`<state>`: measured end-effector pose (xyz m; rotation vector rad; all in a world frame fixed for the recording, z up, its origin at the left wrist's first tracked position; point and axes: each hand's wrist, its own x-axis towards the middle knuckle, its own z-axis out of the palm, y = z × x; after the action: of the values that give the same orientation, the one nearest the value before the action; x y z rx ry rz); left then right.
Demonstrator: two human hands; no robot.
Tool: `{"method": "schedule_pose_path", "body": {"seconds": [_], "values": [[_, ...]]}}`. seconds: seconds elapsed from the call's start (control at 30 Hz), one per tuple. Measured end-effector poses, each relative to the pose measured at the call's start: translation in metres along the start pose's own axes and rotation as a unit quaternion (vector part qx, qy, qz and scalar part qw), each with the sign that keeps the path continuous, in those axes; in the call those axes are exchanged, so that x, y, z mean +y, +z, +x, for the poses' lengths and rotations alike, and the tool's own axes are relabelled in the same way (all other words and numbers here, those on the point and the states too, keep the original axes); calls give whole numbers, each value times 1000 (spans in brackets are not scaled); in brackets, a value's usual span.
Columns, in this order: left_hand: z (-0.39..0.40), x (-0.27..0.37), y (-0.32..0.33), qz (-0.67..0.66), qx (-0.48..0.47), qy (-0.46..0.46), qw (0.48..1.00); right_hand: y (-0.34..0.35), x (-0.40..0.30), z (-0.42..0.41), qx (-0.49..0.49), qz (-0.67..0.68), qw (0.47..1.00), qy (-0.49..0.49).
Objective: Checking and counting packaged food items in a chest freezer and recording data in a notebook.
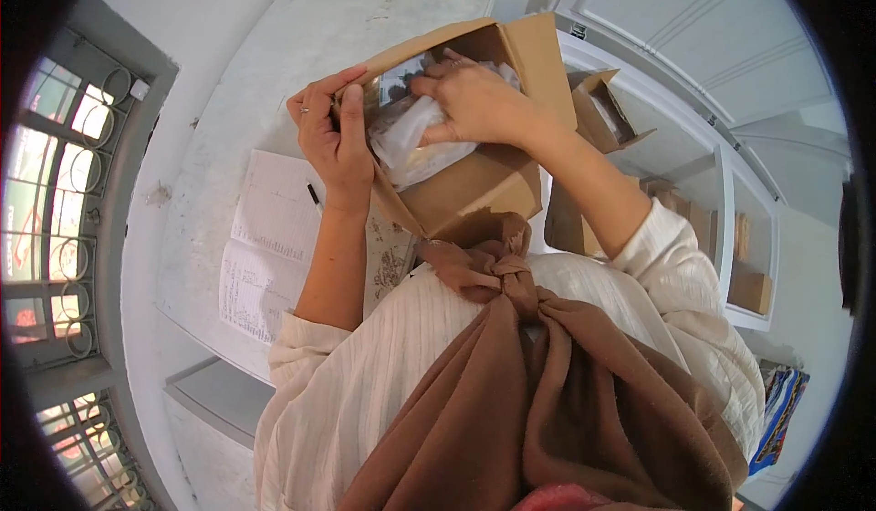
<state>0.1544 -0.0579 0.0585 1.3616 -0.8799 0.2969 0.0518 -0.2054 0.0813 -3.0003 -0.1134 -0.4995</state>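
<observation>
An open cardboard box (479, 182) is tilted towards me at the near side of the table, its flaps spread. My left hand (335, 124) grips the box's left wall, thumb and fingers on either side of the edge. Inside lie a white translucent plastic bag (417, 148) and a clear-wrapped packet with a printed face (404, 80). My right hand (472, 97) reaches into the box over these, its thumb against the white bag and its fingers bent over the packet. Whether the fingers hold anything is hidden from view.
On the worn white table (219, 121) lie an open ruled notebook (267, 237) with handwriting and a pen (313, 195). To the right, a smaller open cardboard box (606, 114) stands by a white cabinet (722, 203) holding several boxes. A barred window (68, 189) is at the left.
</observation>
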Motion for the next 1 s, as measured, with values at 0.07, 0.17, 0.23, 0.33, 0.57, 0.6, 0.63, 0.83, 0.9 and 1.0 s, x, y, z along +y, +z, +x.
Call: {"method": "schedule_pose_path", "body": {"seconds": [0.07,0.17,0.23,0.33,0.57,0.6,0.63,0.83,0.9,1.0], "values": [[3,0,-2,-2,6,-7,1000,-1,0,9,-98,108,980,134],[8,-1,-7,35,-25,-4,999,7,-5,12,-67,39,982,171],[9,1,-8,-19,-19,-65,998,13,-9,19,-66,-12,981,180],[5,2,-3,-17,-87,60,994,20,11,33,-107,52,959,255],[13,-9,-3,-48,-38,-62,996,28,25,60,-219,106,937,250],[14,-9,-4,-49,-36,-61,996,29,26,59,-219,104,938,249],[14,-8,-4,-36,-39,-44,998,29,27,58,-192,113,948,228],[9,-1,1,-29,-50,2,998,27,39,61,-191,182,945,193],[6,2,-2,-18,-63,32,997,23,37,63,-190,239,937,167],[0,4,-6,-26,-38,2,999,17,26,61,-213,251,933,146]]}}
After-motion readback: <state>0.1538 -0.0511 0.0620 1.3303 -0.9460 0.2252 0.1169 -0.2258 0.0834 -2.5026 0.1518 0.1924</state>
